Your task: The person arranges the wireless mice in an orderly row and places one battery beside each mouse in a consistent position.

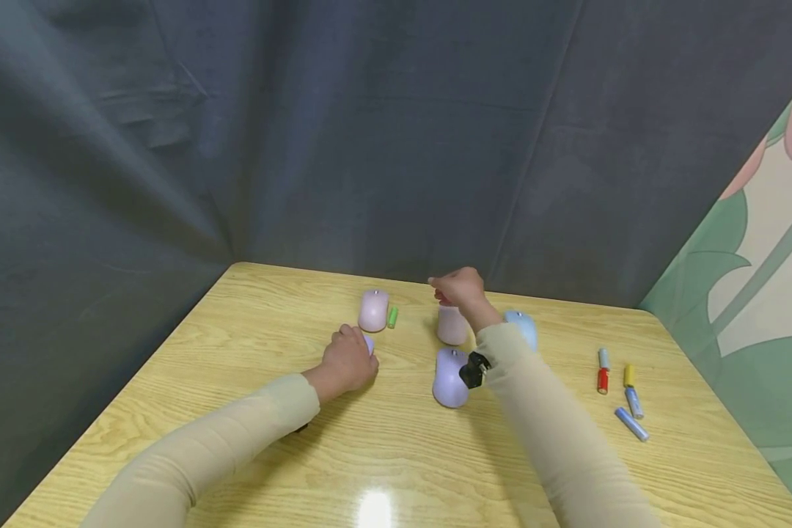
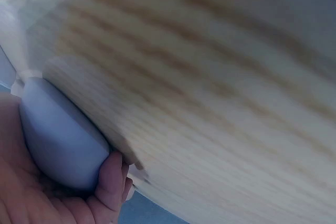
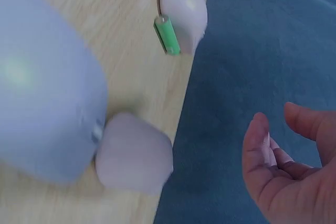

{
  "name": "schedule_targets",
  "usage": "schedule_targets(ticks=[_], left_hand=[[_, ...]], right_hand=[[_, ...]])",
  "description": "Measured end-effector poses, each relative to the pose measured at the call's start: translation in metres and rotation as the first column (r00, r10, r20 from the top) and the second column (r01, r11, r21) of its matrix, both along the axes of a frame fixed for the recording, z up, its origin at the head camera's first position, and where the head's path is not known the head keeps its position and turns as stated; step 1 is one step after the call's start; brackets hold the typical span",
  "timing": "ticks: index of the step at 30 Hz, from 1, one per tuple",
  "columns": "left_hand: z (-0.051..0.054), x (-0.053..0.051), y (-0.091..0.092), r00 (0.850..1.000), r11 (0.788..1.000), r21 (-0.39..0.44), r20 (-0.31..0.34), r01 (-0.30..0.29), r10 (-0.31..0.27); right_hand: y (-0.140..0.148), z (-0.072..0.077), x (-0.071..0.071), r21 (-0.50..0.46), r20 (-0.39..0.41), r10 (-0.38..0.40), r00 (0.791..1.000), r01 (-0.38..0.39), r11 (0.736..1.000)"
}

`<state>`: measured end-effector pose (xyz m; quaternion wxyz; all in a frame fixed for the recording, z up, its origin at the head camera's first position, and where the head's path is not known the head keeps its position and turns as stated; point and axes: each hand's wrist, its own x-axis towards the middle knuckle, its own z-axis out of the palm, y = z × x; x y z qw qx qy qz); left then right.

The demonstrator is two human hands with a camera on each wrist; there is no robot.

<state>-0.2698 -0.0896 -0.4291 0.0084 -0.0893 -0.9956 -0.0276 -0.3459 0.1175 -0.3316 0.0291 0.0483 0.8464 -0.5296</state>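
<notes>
In the head view, my left hand [image 1: 350, 361] grips a lavender mouse [image 1: 369, 343], mostly hidden under it. The left wrist view has that mouse [image 2: 60, 135] with my fingers [image 2: 109, 182] curled round its side. My right hand [image 1: 460, 287] hovers above the far end of a pale pink mouse [image 1: 452, 328]. Seen in the right wrist view, this hand [image 3: 294, 177] holds nothing, thumb and fingers apart. A second lavender mouse [image 1: 450, 378] lies in front of the pink one. Another pink mouse [image 1: 373, 311] has a green battery [image 1: 392, 317] beside it.
Partly behind my right forearm is a light blue mouse [image 1: 523, 328]. Several batteries lie at the right of the wooden table [image 1: 270, 308], including a red one [image 1: 603, 381], a yellow one [image 1: 629, 375] and a blue one [image 1: 631, 424]. A dark curtain [image 1: 383, 147] hangs behind the table.
</notes>
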Motion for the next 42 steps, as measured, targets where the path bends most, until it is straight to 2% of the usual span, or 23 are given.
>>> schedule_targets(ticks=[8,14,29,42], left_hand=[[0.001,-0.001,-0.001,1.0,1.0,0.008,-0.001,-0.013,0.013],[0.0,0.0,-0.001,1.0,1.0,0.013,-0.002,-0.009,0.009],[0.002,0.004,0.001,1.0,1.0,-0.002,-0.001,-0.005,0.005],[0.004,0.007,0.005,1.0,0.999,-0.041,-0.009,0.016,-0.016]], right_hand=[[0.028,0.006,0.005,-0.015,0.037,0.002,0.999,-0.001,1.0],[0.051,0.011,0.014,-0.006,0.048,0.03,0.998,-0.03,1.0],[0.11,0.023,0.046,0.049,0.072,0.049,0.996,-0.053,0.997],[0.161,0.026,0.073,0.062,0.09,0.088,0.992,-0.093,0.994]])
